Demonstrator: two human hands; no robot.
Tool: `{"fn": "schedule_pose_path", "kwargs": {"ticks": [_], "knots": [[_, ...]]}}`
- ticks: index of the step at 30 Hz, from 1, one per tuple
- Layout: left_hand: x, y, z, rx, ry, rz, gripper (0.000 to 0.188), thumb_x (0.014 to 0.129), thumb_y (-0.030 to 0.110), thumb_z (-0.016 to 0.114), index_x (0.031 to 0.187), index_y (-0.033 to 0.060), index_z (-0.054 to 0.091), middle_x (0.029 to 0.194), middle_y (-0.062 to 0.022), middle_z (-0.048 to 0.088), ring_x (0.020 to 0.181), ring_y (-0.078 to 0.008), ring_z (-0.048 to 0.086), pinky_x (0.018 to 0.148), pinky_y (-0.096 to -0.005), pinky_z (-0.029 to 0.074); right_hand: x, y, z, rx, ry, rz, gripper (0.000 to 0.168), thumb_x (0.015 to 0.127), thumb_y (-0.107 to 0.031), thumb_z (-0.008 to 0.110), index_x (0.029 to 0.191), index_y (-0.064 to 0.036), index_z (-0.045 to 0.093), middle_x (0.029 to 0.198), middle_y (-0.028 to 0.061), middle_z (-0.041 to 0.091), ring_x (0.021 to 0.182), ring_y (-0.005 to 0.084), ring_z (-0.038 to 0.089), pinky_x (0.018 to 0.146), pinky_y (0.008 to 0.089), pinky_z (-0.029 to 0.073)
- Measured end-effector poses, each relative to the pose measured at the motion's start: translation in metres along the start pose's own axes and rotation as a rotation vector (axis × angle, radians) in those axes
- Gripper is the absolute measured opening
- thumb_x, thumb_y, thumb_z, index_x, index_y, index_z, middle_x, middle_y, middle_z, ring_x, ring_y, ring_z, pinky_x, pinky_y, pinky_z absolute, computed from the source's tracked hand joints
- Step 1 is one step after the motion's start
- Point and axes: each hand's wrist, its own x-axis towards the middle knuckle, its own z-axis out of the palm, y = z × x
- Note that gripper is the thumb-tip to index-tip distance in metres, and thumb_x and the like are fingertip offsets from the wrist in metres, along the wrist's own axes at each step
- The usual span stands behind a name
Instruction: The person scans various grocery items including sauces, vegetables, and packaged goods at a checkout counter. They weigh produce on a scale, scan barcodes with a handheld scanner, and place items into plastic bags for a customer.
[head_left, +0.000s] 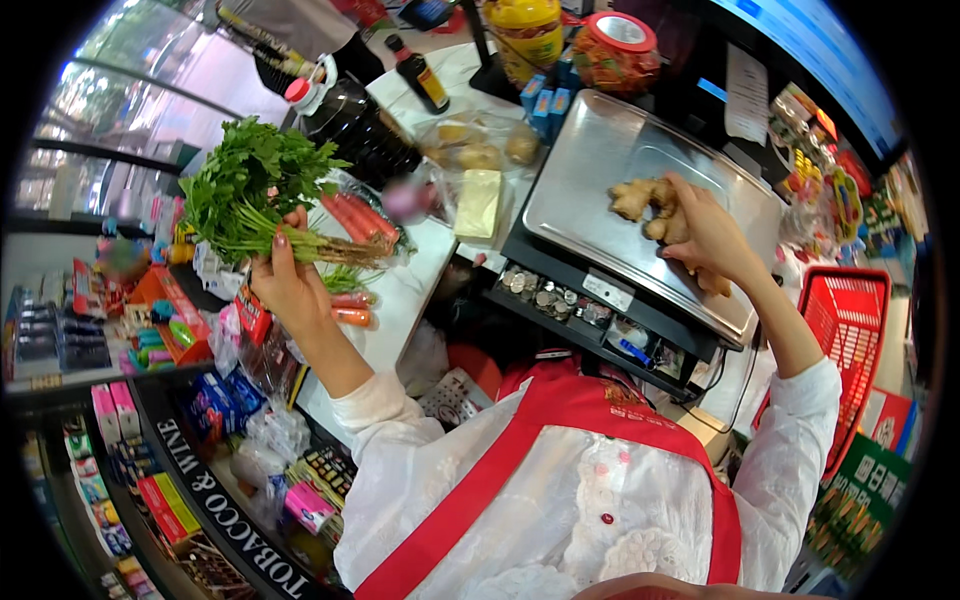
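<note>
My left hand (289, 281) grips a bunch of leafy herb (255, 180) by its stems, with the roots pointing right, above the white counter. On the right, my right hand (705, 225) holds a knobbly ginger root (660, 206) over the steel scale platform (585, 172). Whether the ginger touches the plate is hard to tell. Packed carrots (356, 217) lie behind the herb, and a loose carrot (351, 316) sits near my left wrist. Bagged potatoes (480, 156), a pale wrapped block (478, 202) and a purple onion-like vegetable (409, 199) stand between my hands.
A large dark bottle (356, 127) with a red cap and a small sauce bottle (420, 75) stand at the back. An open coin drawer (551, 300) juts out below the scale. To the right hangs a red basket (844, 337). A monitor (817, 60) is at upper right.
</note>
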Motion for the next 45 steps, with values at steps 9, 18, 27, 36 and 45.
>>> {"fn": "schedule_pose_path", "kwargs": {"ticks": [9, 18, 27, 36, 45], "knots": [[-0.006, 0.0, -0.025, 0.133, 0.227, -0.101, 0.018, 0.085, -0.001, 0.054, 0.1, -0.011, 0.053, 0.098, -0.0185, 0.059, 0.094, -0.0272, 0.06, 0.095, -0.0419, 0.045, 0.053, -0.055, -0.017, 0.324, 0.188, -0.231, 0.082, 0.06, -0.029, 0.076, 0.129, -0.005, 0.037, 0.11, 0.0217, 0.054, 0.098, 0.0335, 0.057, 0.088, 0.035, 0.043], [-0.02, -0.021, -0.076, 0.033, 0.271, -0.163, 0.017, 0.088, 0.001, 0.05, 0.102, -0.008, 0.051, 0.097, -0.0164, 0.059, 0.094, -0.0252, 0.058, 0.099, -0.0459, 0.042, 0.257, -0.159, 0.049, 0.456, -0.104, -0.155, 0.082, 0.058, -0.036, 0.076, 0.12, 0.006, 0.043, 0.105, 0.0198, 0.058, 0.093, 0.0265, 0.058, 0.078, 0.0325, 0.047], [-0.026, -0.035, -0.099, 0.054, 0.422, -0.232, 0.016, 0.087, 0.002, 0.054, 0.1, -0.0067, 0.053, 0.099, -0.0154, 0.06, 0.09, -0.0226, 0.059, 0.091, -0.0383, 0.046, 0.374, -0.093, 0.167, -0.145, -0.025, -0.134, 0.088, 0.051, -0.026, 0.078, 0.121, 0.004, 0.033, 0.103, 0.0293, 0.055, 0.098, 0.0413, 0.056, 0.083, 0.0423, 0.047], [0.034, -0.105, -0.103, 0.079, 0.44, -0.309, 0.015, 0.086, 0.004, 0.056, 0.094, -0.0078, 0.053, 0.089, -0.0138, 0.059, 0.078, -0.0189, 0.058, 0.079, -0.0333, 0.054, 0.392, -0.065, 0.176, -0.151, -0.134, -0.083, 0.089, 0.057, -0.027, 0.077, 0.125, 0.007, 0.031, 0.114, 0.0323, 0.049, 0.106, 0.0412, 0.052, 0.088, 0.0416, 0.045], [0.173, -0.144, -0.205, 0.866, 0.437, -0.042, 0.028, 0.073, 0.02, 0.068, 0.071, -0.0067, 0.06, 0.071, -0.0185, 0.064, 0.064, -0.0263, 0.062, 0.061, -0.0374, 0.047, 0.317, -0.14, 0.095, -0.266, -0.047, -0.517, 0.058, 0.075, -0.015, 0.067, 0.124, 0.0, 0.041, 0.131, 0.0205, 0.039, 0.115, 0.0372, 0.044, 0.096, 0.0398, 0.039]]}}
